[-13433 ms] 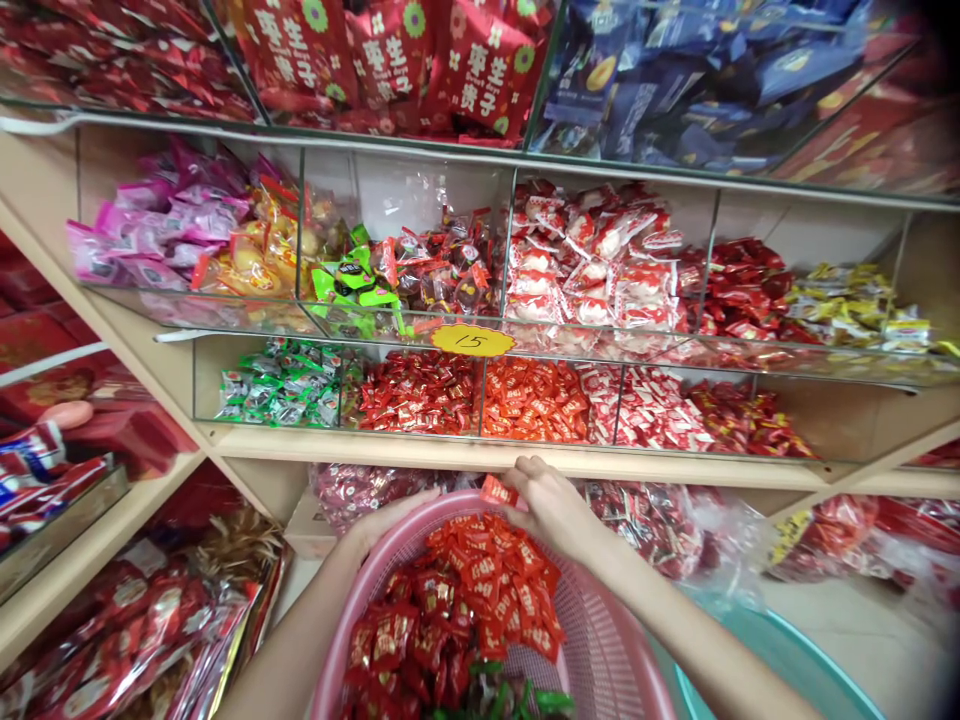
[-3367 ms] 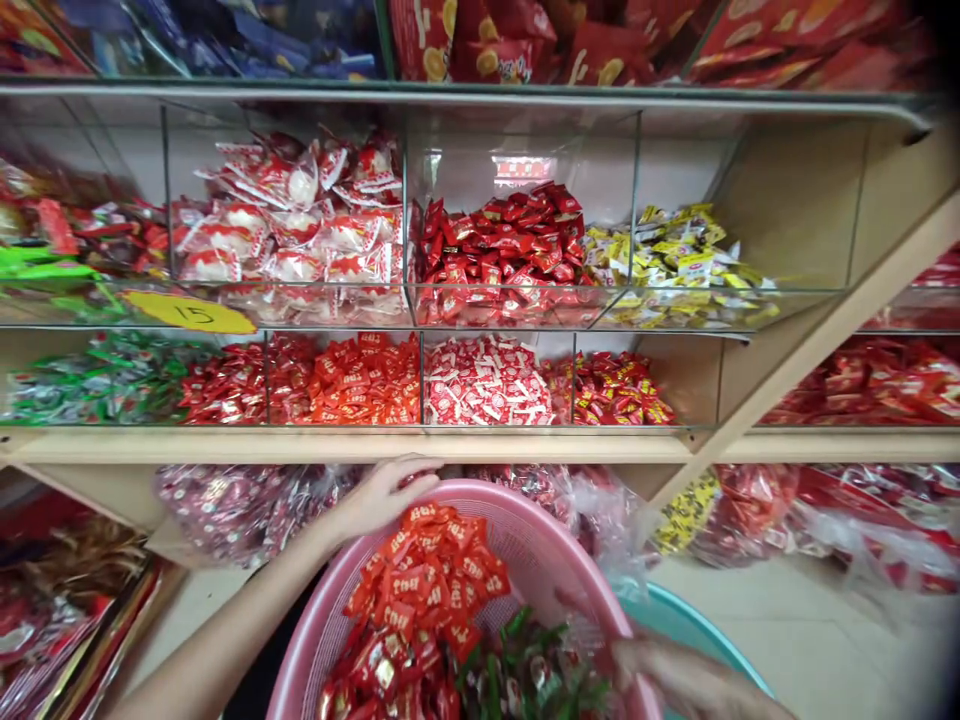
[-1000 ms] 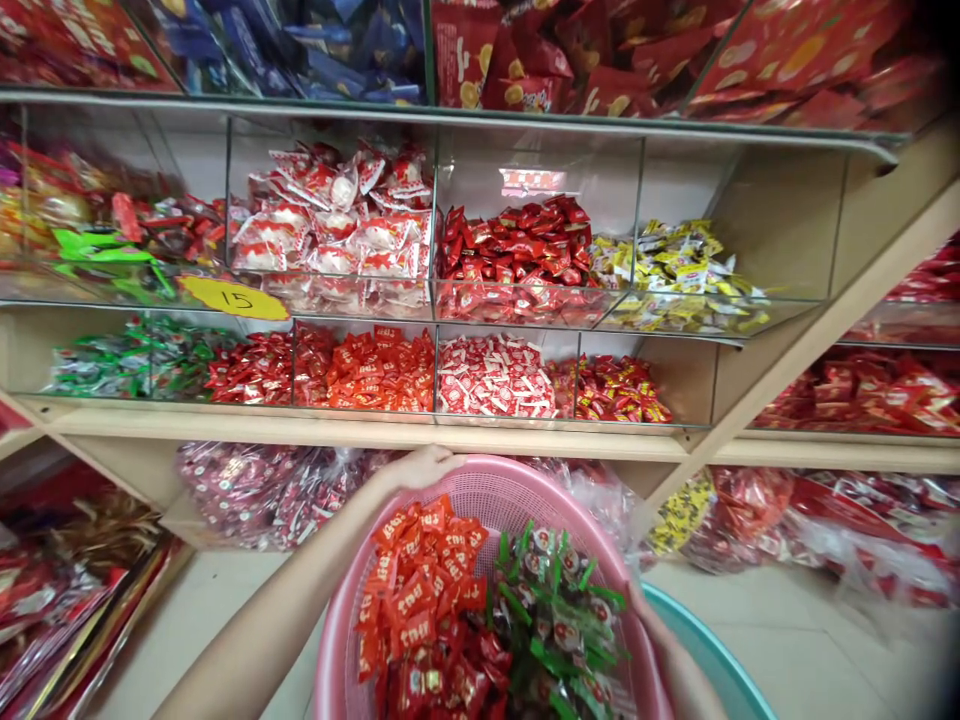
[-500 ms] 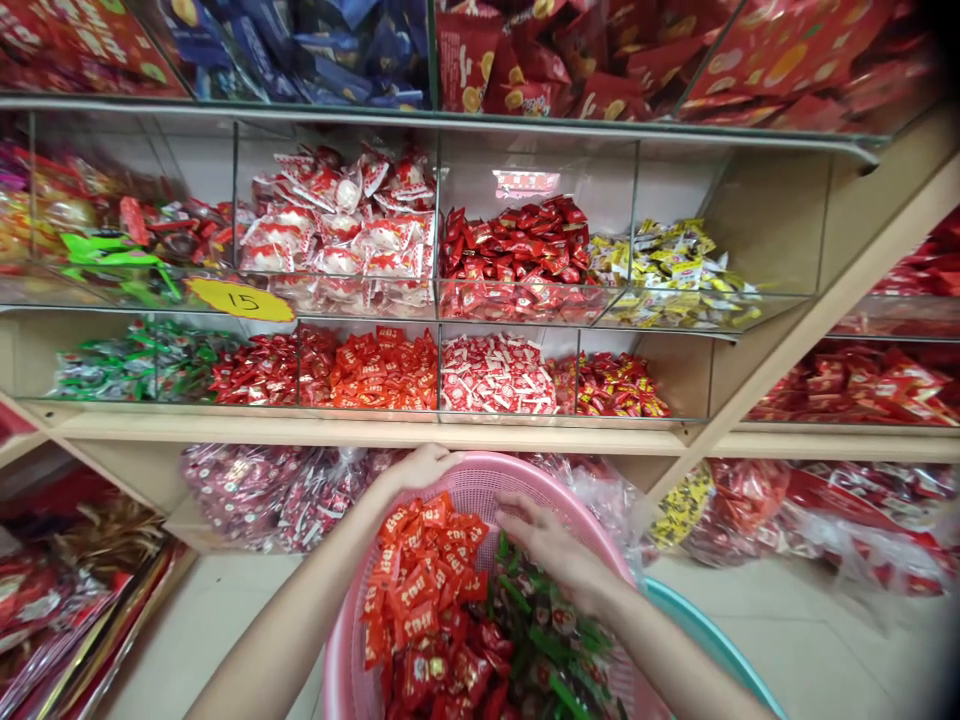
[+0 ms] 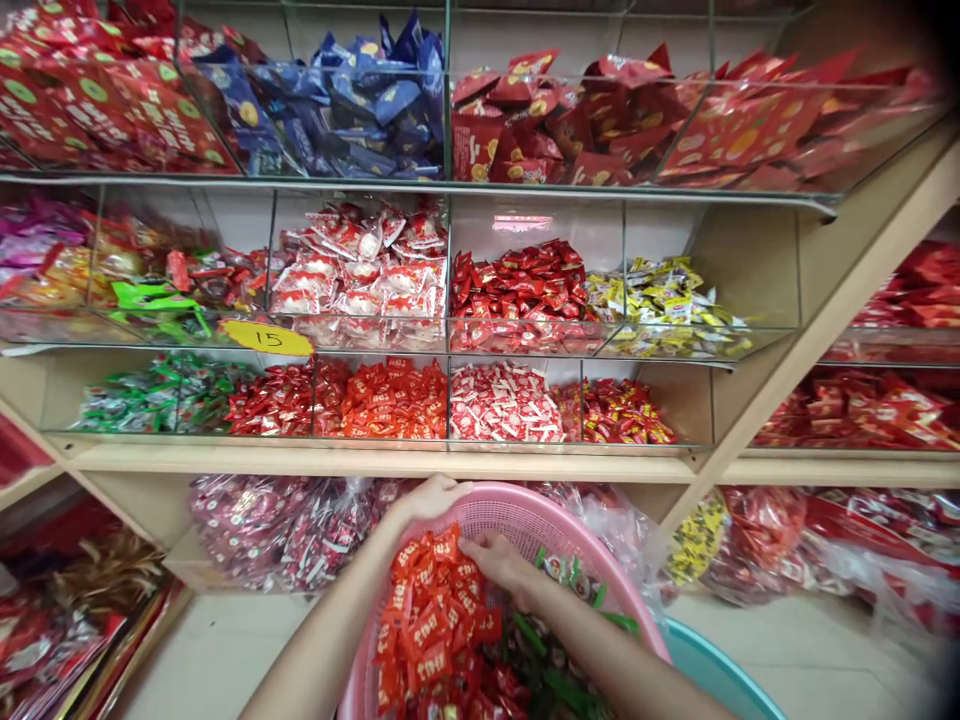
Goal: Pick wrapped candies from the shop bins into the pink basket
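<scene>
A pink mesh basket (image 5: 637,600) holds orange-red packets (image 5: 431,610) on its left side and green-and-dark wrapped candies (image 5: 555,670) on its right. My left hand (image 5: 435,497) is closed over the basket's back rim, with the fingertips partly out of sight. Inside the basket, my right hand (image 5: 499,562) has its fingers drawn together against the orange-red packets; what lies between them is hidden. Darker red candies (image 5: 487,692) show near the bottom of the view.
Glass-fronted shelves (image 5: 375,460) with sorted candies rise behind the basket, a yellow price tag (image 5: 266,338) on one. Bagged candies (image 5: 247,520) lie underneath. A teal basin (image 5: 712,665) stands at right, and wrapped goods (image 5: 45,630) fill the lower left.
My right hand has moved left onto the orange-red packets, and its spread fingers have drawn together. My left hand stays on the rim. The view has tilted up, showing more upper shelf.
</scene>
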Demonstrator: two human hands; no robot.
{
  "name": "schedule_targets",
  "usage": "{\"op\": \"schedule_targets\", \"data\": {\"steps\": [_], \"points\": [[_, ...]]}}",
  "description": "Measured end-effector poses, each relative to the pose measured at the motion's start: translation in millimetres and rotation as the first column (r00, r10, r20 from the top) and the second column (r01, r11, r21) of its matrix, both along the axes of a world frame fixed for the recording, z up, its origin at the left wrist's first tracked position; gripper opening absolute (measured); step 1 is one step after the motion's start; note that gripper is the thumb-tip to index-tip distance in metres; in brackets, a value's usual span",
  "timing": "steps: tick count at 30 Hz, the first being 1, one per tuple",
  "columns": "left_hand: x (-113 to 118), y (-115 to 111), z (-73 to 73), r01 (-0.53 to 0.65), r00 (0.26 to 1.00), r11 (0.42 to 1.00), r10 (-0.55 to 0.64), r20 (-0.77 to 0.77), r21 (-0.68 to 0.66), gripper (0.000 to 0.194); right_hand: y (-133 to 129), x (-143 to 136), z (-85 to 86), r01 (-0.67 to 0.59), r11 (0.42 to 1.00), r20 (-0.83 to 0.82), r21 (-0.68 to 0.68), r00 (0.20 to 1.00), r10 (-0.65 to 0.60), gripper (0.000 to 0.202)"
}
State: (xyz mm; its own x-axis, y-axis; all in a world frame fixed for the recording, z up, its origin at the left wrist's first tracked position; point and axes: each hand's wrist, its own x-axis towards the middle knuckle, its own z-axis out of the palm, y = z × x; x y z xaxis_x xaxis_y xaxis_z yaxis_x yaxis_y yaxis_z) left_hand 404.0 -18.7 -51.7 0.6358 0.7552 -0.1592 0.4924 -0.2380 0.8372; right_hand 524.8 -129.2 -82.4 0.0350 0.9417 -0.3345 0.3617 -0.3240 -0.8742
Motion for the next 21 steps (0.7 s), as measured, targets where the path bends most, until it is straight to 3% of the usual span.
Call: {"op": "schedule_targets", "data": {"steps": [6, 10, 12, 14, 16, 19, 21], "points": [[-1, -3, 3.9, -0.015, 1.0, 1.0, 0.015, 0.018, -0.013, 0.055, 3, -14, -0.9, -0.07, 0.997, 0.113, 0.037, 0.992, 0.065, 0.031], [-1, -5, 5.0, -0.023, 0.999, 0.999, 0.024, 0.026, -0.036, 0.057, 2, -8, -3.2, -0.11, 0.991, 0.239, 0.08, 0.967, 0.088, 0.034], [0, -5, 4.5, -0.021, 0.999, 0.998, 0.023, 0.034, -0.059, 0.058, 0, -2, 3.5, -0.122, 0.988, 0.295, 0.093, 0.951, 0.09, 0.037], [0, -4, 4.0, -0.015, 0.999, 0.996, 0.019, 0.047, -0.091, 0.059, -4, 7, 20.5, -0.155, 0.98, 0.357, 0.121, 0.929, 0.103, 0.034], [0, -2, 4.6, -0.002, 0.998, 0.992, 0.01, 0.059, -0.127, 0.06, -6, 22, 47.9, -0.226, 0.954, 0.419, 0.195, 0.899, 0.128, 0.027], [-3, 0, 8.5, 0.027, 0.997, 0.984, -0.015, 0.071, -0.178, 0.059, -4, 54, 96.6, -0.299, 0.844, 0.413, 0.445, 0.905, 0.103, 0.026], [-6, 1, 12.4, 0.045, 0.997, 0.978, -0.03, 0.076, -0.203, 0.058, 3, 78, 122.7, -0.26, 0.756, 0.451, 0.601, 0.891, -0.052, 0.024]]}}
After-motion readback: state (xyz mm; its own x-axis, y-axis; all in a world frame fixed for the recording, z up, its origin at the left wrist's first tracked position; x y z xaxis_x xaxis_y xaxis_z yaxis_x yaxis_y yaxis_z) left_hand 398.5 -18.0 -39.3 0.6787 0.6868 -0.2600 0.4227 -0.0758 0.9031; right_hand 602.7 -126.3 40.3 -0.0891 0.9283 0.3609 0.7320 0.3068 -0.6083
